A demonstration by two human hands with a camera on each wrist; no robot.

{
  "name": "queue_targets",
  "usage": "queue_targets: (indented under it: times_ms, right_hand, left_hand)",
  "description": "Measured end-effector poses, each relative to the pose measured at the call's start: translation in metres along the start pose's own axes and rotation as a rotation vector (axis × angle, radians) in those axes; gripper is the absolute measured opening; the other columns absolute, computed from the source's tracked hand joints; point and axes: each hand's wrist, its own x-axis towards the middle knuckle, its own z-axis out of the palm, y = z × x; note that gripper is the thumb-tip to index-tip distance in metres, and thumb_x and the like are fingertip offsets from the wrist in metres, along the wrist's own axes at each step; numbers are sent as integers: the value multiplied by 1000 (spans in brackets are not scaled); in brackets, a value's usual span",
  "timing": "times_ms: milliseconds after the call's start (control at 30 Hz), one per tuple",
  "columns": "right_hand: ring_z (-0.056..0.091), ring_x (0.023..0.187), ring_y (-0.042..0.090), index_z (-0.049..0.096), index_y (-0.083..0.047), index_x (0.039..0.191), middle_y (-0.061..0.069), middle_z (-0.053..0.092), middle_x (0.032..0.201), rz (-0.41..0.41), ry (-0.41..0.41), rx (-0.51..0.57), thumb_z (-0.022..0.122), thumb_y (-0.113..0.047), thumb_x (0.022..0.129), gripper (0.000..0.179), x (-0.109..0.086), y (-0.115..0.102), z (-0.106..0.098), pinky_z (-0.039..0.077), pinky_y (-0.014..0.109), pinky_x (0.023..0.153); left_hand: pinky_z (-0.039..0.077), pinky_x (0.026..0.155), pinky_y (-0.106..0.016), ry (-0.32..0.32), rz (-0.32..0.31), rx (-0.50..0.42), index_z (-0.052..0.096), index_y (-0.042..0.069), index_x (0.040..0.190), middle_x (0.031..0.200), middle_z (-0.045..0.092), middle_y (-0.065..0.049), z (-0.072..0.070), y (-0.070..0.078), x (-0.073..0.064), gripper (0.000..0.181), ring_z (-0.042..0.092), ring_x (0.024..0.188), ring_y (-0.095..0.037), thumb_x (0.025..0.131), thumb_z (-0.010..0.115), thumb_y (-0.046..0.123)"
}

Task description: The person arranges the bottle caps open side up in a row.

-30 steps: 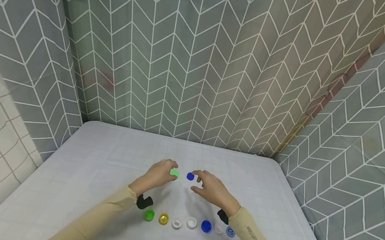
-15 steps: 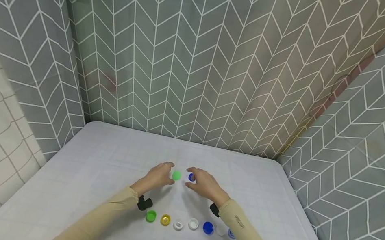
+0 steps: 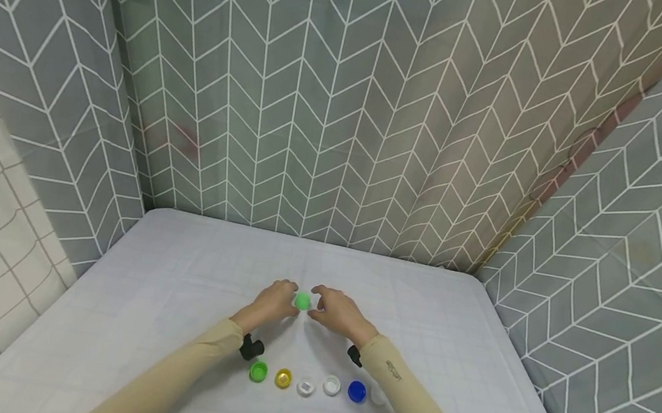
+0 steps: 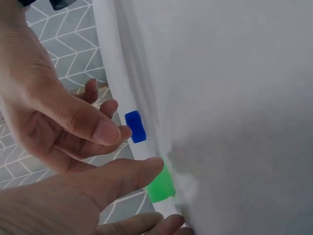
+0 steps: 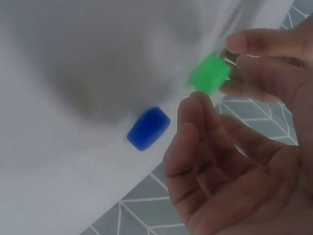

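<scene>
A bright green bottle cap [image 3: 302, 301] lies on the white-covered table between my two hands. To its left, my left hand [image 3: 269, 305] has thumb and fingers spread apart with the fingertips right at the cap's near side. On the other side my right hand [image 3: 341, 315] holds nothing, its fingers bent and spread from the thumb, and its fingertips come close to the green cap. A dark blue bottle cap [image 5: 148, 129] lies on the cloth beside my right hand in the right wrist view. That hand hides it in the head view.
Closer to me runs a row of caps: green [image 3: 258, 371], yellow [image 3: 283, 378], a white one [image 3: 305, 387], another white one [image 3: 332, 385] and blue [image 3: 357, 391]. A clear one [image 3: 378, 395] is partly behind my right sleeve [image 3: 411, 405]. Patterned curtains [image 3: 329, 129] surround the table.
My right hand has moved left, past the blue cap, which it now covers in the head view, toward the green cap. My left hand has shifted only slightly.
</scene>
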Motion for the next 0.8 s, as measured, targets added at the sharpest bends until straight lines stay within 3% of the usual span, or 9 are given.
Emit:
queue_targets:
  times_ms: [133,367,567,800]
  right_hand:
    - [58,71,12,55,0,128,6,67,87,32,-20,2,71,-22,86,50,6,-4,5,49,27,64]
    - [64,85,17,62,-1,118,10,68,100,56,-9,-38,72,-22,85,41,14,-5,20,53,32,77]
    - [64,86,17,66,-2,107,9,68,97,44,39,-69,71,-19,86,28,17,-3,25,54,33,78]
    - [56,73,12,67,-2,106,5,65,85,40,57,-49,71,-16,85,26,20,1,26,49,28,67]
  left_hand:
    - [53,80,-41,19,13,29,64,-7,114,103,64,-19,3,-3,5,47,60,94,-30,75,79,13]
    - [46,66,-35,61,52,43,70,-3,92,85,58,-10,9,-7,8,29,51,79,-23,75,80,18]
    - [48,67,-37,95,91,31,72,-3,94,86,59,-11,12,-8,6,27,53,80,-25,78,78,18]
    - [49,68,-37,91,93,17,73,-1,94,86,61,-9,13,-9,7,25,54,81,-23,78,78,17]
